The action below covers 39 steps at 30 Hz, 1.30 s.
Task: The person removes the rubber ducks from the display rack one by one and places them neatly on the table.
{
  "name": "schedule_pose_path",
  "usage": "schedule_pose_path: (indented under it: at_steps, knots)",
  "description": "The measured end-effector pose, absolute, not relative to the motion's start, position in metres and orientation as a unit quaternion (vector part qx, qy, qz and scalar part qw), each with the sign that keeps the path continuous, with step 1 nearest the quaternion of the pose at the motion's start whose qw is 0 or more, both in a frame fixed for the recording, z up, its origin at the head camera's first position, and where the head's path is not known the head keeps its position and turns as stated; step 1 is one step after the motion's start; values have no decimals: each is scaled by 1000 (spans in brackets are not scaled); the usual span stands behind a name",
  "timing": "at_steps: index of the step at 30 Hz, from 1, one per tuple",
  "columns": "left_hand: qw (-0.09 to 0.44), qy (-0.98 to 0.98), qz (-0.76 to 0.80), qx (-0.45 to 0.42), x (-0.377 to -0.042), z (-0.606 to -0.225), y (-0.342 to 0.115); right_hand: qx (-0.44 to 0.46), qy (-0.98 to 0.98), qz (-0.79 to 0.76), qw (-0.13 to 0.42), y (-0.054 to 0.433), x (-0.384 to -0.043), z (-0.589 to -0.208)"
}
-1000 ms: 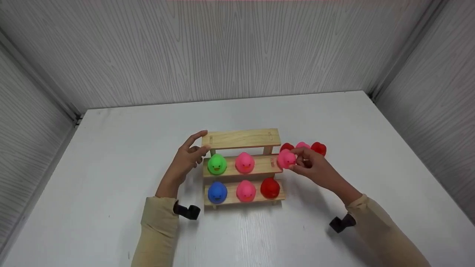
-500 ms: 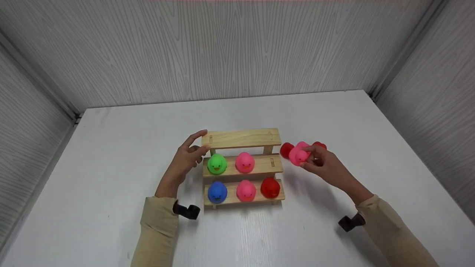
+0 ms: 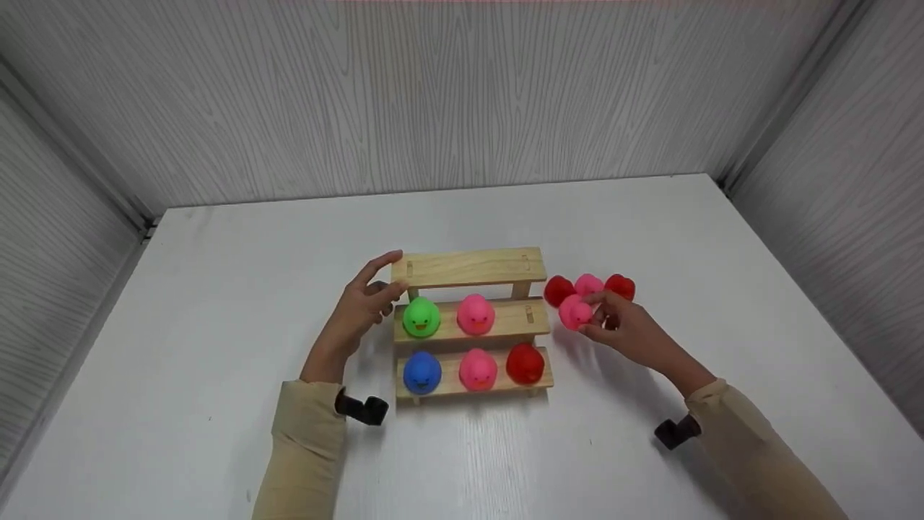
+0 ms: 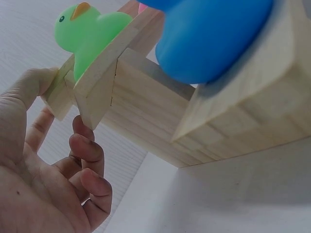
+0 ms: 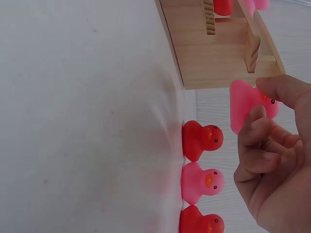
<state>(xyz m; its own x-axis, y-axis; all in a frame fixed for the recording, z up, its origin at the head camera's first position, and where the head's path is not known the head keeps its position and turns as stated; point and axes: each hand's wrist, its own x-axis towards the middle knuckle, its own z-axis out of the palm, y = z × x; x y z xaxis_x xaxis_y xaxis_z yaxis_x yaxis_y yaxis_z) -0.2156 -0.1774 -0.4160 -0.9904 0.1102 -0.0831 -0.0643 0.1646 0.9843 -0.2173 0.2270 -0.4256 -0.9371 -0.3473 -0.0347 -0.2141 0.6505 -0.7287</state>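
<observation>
My left hand [image 3: 359, 307] pinches the left end of the top board of a three-tier wooden stand [image 3: 469, 269], thumb on the front edge and index finger at the back. In my right hand [image 3: 624, 325] a pink rubber duck [image 3: 575, 313] is held between thumb and fingers, off the table, just right of the middle tier. On that tier sit a green duck [image 3: 421, 317] and a pink duck [image 3: 476, 315], with bare wood at its right end. The bottom tier carries a blue duck [image 3: 422, 373], a pink duck [image 3: 478, 370] and a red duck [image 3: 525, 363].
Beside the stand, a red duck [image 5: 201, 140], a pink duck [image 5: 201, 183] and another red duck [image 5: 201, 222] stand in a row on the white table [image 3: 289, 238]. Grey wood-grain panels [image 3: 462, 101] wall the table's back and sides.
The right hand first carried the pink duck rightward from the middle tier's right end, then slightly back left and nearer. The left hand keeps its hold on the stand.
</observation>
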Motion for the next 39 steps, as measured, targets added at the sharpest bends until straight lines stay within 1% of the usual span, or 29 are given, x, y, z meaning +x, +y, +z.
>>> schedule_pose_path:
  at_steps: [6, 12, 21, 32, 39]
  knots:
    - [67, 760, 647, 17, -217, -415, -177, -161, 905, -379, 103, 229, -224, -431]
    - [66, 756, 651, 20, -217, -415, -177, -139, 912, -364, 126, 228, -228, -433]
    - [67, 757, 650, 20, -216, -415, -176, -149, 912, -361, 125, 227, -232, -438]
    - [65, 762, 644, 12, -214, -416, -176, -131, 911, -361, 152, 225, -232, -441]
    - [68, 762, 643, 16, -215, -416, -177, -134, 913, -354, 150, 224, -231, -441]
